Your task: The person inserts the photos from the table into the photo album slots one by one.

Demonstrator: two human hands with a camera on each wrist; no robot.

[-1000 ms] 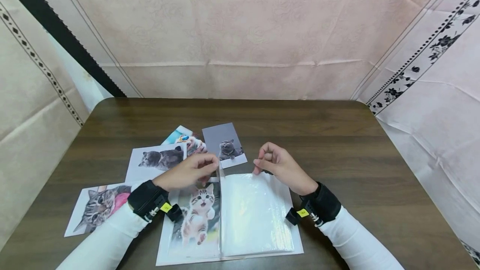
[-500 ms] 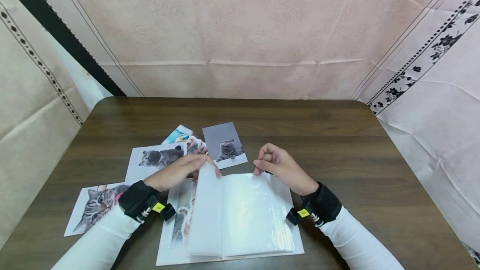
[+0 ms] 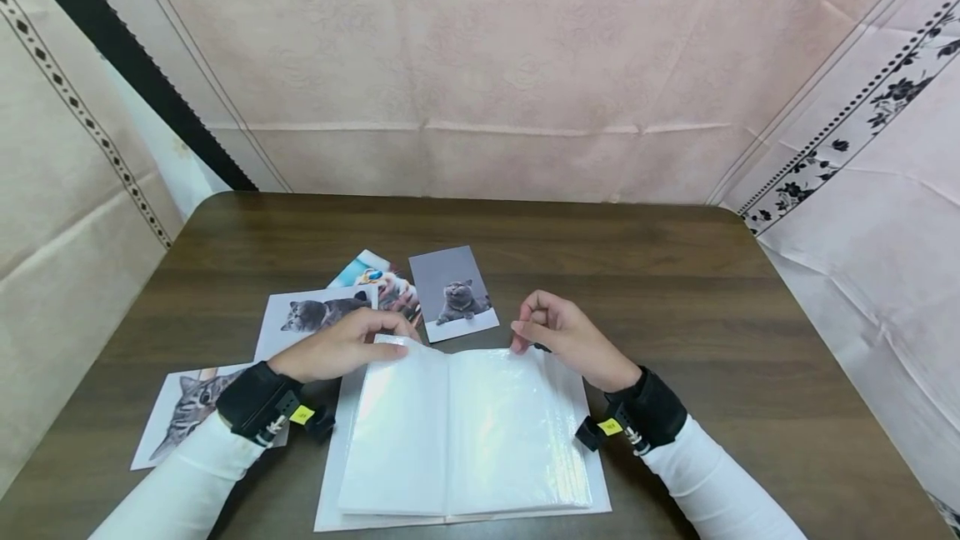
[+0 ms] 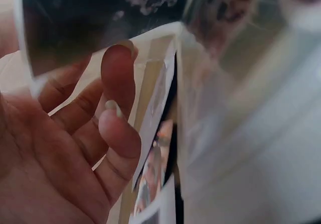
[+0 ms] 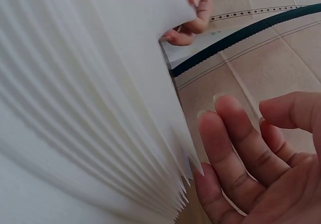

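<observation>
Left hand (image 3: 348, 346): grasping. Thumb over the upper left corner of the left page (image 3: 397, 432), fingers bent at and beyond its top edge. From the left wrist, the fingers are bent below a sleeve showing part of a dark picture; much there is blurred.

Right hand (image 3: 562, 332): grasping nothing, fingers loosely bent, thumb apart from them. It hovers at the top edge of the right page (image 3: 510, 432); in the right wrist view the little fingertip is at the corners of the fanned pages.

Album: open on the desk (image 3: 712, 340), between both forearms, near edge toward the person. Both upper pages pale, glossy; light glare on the right one. White cover margin (image 3: 327, 482) shows past the left page.

Beyond the left hand, four cat photos. Lying grey cat photo (image 3: 318, 315), partly under the hand; teal-cornered photo (image 3: 348, 273) behind it, overlapped. Grey-backed photo (image 3: 442, 273) just right of that. Tabby photo (image 3: 180, 415) farther left, partly hidden by the left wrist strap (image 3: 251, 398).

Patterned cloth (image 3: 480, 65) behind the desk.
</observation>
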